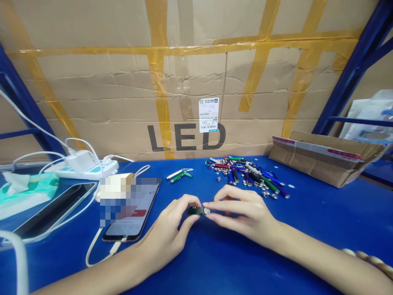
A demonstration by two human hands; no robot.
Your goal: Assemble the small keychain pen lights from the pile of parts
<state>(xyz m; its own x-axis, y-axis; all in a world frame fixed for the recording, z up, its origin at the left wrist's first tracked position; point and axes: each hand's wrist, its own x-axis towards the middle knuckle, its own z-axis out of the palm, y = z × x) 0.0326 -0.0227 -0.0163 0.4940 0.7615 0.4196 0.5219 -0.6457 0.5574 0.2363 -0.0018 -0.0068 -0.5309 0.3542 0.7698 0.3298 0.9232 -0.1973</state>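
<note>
Pinching dark-green piece (pixel 193 211), both hands (pixel 170 227) | blue tabletop (pixel 215 262) (glossy) | taped carton (pixel 119 98) behind | blue frame (pixel 346 76)

A person's left hand (pixel 176 219) and right hand (pixel 247 209) meet over a blue table (pixel 233 266), the left pinching a small dark green tube (pixel 193 210) while the right fingertips grip its silver end. Beyond them lie a silver and a green piece (pixel 179 176) side by side and, farther right, a heap of colourful metal tubes (pixel 250 170) near an open cardboard box (pixel 313 159). At left sit two phones (pixel 138 213), a tissue packet (pixel 39 188) and a white power strip (pixel 106 169), before a taped carton (pixel 116 102) printed "LED".
</note>
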